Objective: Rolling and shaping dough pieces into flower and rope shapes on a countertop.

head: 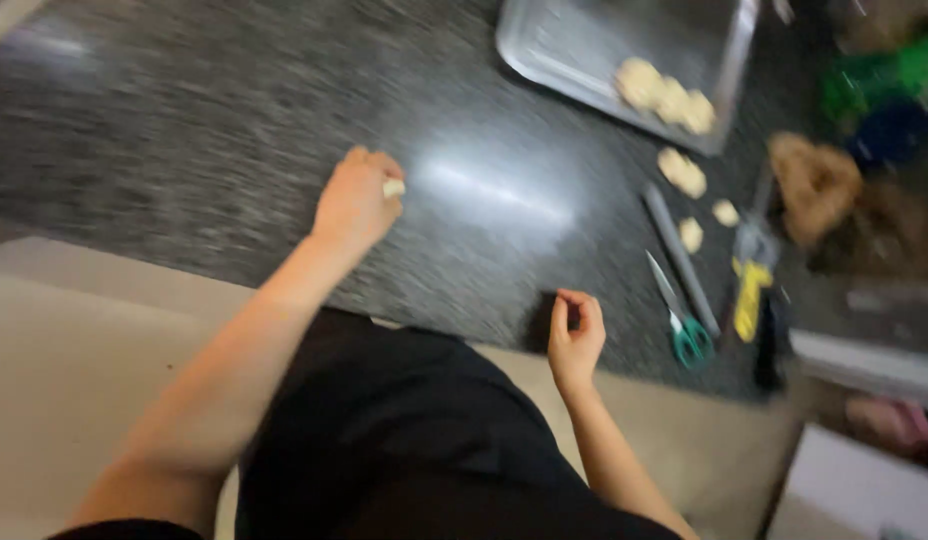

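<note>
One pale dough bit in left hand, orientation blurred

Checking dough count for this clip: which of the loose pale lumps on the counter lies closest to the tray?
The largest lump, just below the tray edge. The two smaller ones lie farther down, beside the scissors.

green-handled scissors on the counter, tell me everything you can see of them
The green-handled scissors with pale metal blades lie flat on the dark speckled stone counter, blades shut and pointing away up-left, loops nearest the counter's front edge. They lie right of the right hand, which does not touch them, and beside a long grey bar. Motion blur hides finer detail.
</note>
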